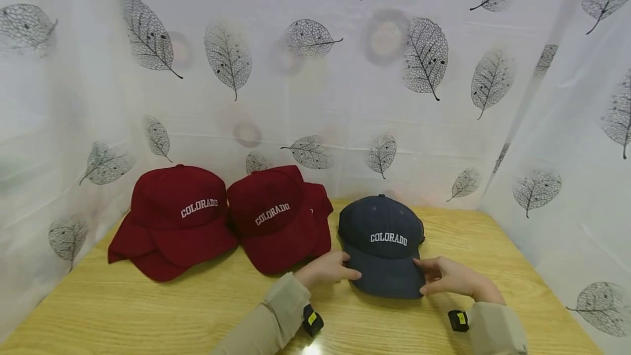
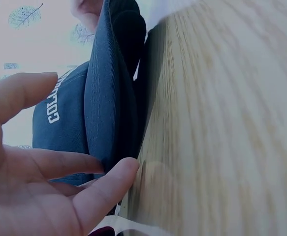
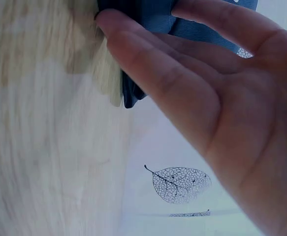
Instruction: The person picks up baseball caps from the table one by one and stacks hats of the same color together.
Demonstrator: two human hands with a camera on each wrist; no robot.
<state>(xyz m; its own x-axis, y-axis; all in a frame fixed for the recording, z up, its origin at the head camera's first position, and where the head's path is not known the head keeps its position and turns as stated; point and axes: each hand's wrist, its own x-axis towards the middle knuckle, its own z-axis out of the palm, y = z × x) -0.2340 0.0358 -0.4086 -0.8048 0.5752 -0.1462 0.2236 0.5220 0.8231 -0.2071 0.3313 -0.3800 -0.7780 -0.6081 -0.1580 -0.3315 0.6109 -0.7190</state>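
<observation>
Between the person's left hand (image 1: 326, 270) and right hand (image 1: 452, 278) sits a navy-blue cloth cap (image 1: 382, 248), brim (image 1: 386, 279) pointing their way — both equally near, fingers loosely extended against its edges.

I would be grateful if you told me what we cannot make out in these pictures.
- Back of the navy cap, head view: hidden by its crown.
- Fronts of the lower red caps, head view: mostly covered by the red caps on top.
- Markings on the yellow labels at the wrists, head view: too small.
- Most of the right hand, left wrist view: cut off by the top edge.
</observation>
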